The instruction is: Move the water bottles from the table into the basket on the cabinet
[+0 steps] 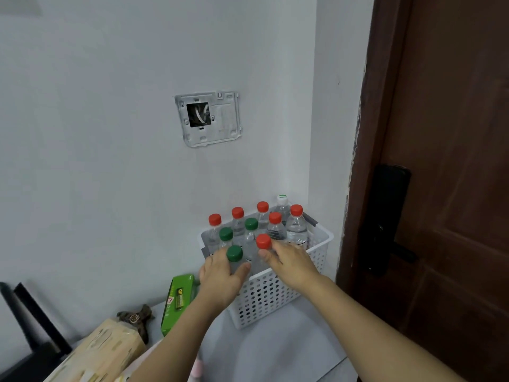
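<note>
A white perforated basket (275, 296) stands on the grey cabinet top (278, 351) against the wall. Several clear water bottles with red, green and one white cap stand upright inside it. My left hand (220, 277) grips a green-capped bottle (234, 255) at the basket's front left corner. My right hand (289, 260) holds a red-capped bottle (263, 241) just beside it, at the front of the basket. Both bottles are upright, and their lower parts are hidden by my hands and the basket wall.
A green battery pack (176, 301) stands left of the basket. A yellowish wrapped parcel (107, 351) and a small dark figurine (137, 318) lie further left. A brown door (446, 161) with a black lock (388, 221) is to the right. A wall bracket (209, 118) hangs above.
</note>
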The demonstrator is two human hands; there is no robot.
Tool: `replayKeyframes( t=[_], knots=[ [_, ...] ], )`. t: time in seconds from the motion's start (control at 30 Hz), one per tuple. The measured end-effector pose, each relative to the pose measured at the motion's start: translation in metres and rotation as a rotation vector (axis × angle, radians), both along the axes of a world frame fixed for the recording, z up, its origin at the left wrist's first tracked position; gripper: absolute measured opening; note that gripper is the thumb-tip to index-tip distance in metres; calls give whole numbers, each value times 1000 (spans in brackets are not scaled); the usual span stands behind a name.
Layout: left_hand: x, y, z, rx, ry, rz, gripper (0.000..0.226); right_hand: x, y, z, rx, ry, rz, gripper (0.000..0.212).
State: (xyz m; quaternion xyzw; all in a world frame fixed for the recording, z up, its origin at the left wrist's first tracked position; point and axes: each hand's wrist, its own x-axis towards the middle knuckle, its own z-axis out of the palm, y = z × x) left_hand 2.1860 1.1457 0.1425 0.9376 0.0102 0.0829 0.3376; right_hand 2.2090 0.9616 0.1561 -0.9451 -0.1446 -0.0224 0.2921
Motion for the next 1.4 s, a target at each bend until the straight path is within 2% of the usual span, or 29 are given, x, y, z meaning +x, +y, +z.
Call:
replayKeyframes(
  t=[0.07, 0.13, 0.23, 0.33, 0.5, 0.7, 0.87, 1.1, 1.4],
  knots=[
    [-2, 0, 6, -29, 30, 2, 39, -8, -2, 9, 79, 69, 28, 47],
    [-7, 0, 17, -89, 26, -11, 31, -20, -5, 19, 174, 77, 20, 52],
    [-16, -3, 41, -160, -90, -49, 32, -43, -16, 39, 240, 18, -54, 56],
    [-25, -7, 68, 2, -280, -103, 41, -70, -31, 61, 220, -64, -142, 53],
    [-41, -24, 105, 316, -451, -339, 44, -128, -54, 92, 153, -152, -322, 62],
    [-72, -74, 123, 376, -639, -512, 51, -218, -88, 122, 33, -210, -513, 61],
    [-135, -130, 127, 325, -661, -648, 56, -309, -119, 140, -98, -251, -679, 60],
    [-243, -191, 146, 362, -788, -803, 55, -431, -155, 148, -121, -246, -821, 60],
    [-403, -265, 156, 308, -776, -810, 54, -615, -226, 153, -152, -275, -905, 58]
  ],
)
